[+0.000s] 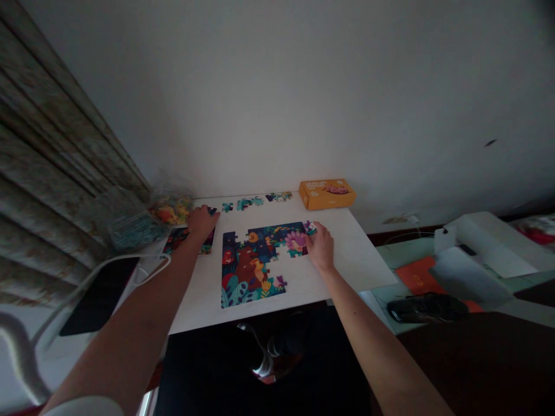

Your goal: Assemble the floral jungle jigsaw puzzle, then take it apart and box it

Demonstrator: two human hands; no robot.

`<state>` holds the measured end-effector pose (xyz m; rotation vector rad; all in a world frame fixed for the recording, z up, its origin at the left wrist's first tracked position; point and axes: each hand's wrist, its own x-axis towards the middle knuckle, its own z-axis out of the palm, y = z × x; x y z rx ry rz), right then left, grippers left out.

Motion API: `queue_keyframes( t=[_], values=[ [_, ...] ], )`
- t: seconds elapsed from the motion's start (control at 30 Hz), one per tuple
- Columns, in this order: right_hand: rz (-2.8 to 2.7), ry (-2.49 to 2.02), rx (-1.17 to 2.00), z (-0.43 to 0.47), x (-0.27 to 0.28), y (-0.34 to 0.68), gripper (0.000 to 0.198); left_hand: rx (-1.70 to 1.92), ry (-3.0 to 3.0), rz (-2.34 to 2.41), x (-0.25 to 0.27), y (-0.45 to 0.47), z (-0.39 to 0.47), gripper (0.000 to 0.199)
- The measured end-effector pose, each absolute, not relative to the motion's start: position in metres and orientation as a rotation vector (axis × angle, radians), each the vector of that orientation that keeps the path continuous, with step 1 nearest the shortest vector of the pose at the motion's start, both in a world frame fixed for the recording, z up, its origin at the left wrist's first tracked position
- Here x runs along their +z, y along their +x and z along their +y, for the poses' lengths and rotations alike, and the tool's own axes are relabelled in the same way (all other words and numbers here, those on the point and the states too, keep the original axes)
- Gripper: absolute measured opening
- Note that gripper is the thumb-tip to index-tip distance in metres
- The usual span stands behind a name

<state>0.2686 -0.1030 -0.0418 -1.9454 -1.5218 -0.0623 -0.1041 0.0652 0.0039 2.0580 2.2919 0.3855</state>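
A partly joined jigsaw puzzle [249, 260], with dark blue, red and teal animals and plants, lies flat on the white table [299, 294]. It has gaps at its top edge and lower right. My right hand [321, 245] is at the puzzle's right edge, its bent fingers on a purple-and-white puzzle piece [310, 226]. At the back left, my left hand [202, 224] has its fingers closed at a dark blue puzzle piece [211, 211]; part of that piece is hidden. Under my left wrist lies a dark picture sheet [208, 244], largely covered by the arm.
Several loose teal pieces [249, 203] line the back edge beside an orange box [327, 195]. Clear bags [171, 209] of pieces, a white cable [167, 263] and a black tablet-like slab [102, 297] are on the left. White cartons [489, 245] stand right of the table.
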Motion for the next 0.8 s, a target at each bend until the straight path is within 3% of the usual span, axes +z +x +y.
queue_keyframes(
  t=[0.23, 0.33, 0.8],
  values=[
    [-1.476, -2.001, -0.006, -0.097, -0.049, 0.27, 0.045, 0.432, 2.031, 2.325, 0.004, -0.097, 0.068, 0.031],
    [-1.376, -1.941, -0.014, -0.094, -0.054, 0.276, 0.037, 0.47, 1.981, 2.342, 0.004, -0.096, 0.071, 0.03],
    [-1.297, -1.851, -0.067, -0.092, -0.056, 0.28, 0.037, 0.87, 1.512, 2.18, 0.004, -0.104, 0.09, 0.035]
  ],
)
